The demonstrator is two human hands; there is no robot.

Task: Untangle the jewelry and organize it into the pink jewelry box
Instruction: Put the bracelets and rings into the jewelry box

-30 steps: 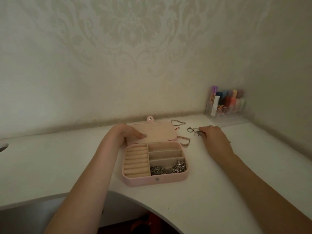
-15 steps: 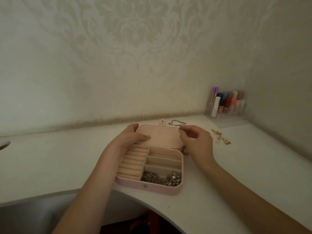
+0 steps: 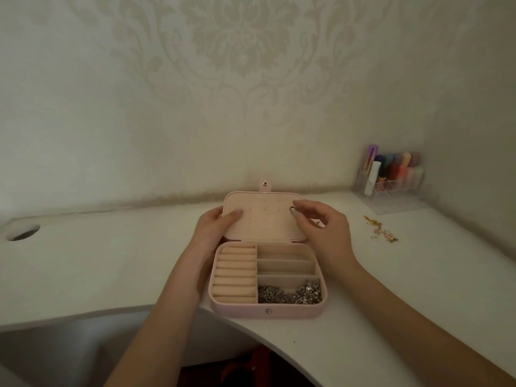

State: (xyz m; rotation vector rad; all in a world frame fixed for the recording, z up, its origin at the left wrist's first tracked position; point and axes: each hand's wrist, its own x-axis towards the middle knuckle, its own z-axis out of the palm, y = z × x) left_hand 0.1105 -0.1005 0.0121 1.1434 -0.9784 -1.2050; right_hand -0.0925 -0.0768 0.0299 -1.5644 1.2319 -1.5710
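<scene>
Pink and lined in cream, the jewelry box (image 3: 268, 277) lies open near the front edge of the white desk (image 3: 111, 261), its lid (image 3: 264, 216) laid back flat with rows of small earring holes showing. The left hand (image 3: 215, 230) rests its thumb on the lid's left side, fingers hidden underneath, apparently steadying it. The right hand (image 3: 321, 227) pinches a small hoop earring (image 3: 292, 210) between fingertips and holds it against the lid's right part, seemingly aiming its post at a hole. A silver tangle (image 3: 290, 293) fills the nearest right compartment; the two compartments beyond it and the ring rolls (image 3: 234, 275) on the left look empty. A gold chain (image 3: 381, 233) lies loose on the desk to the right, well apart from the box. Likely trouble: the holes are tiny, so a slight slip could drop the earring into a compartment or onto the desk, and hard pressing could tip the lid if the left hand eases off.
</scene>
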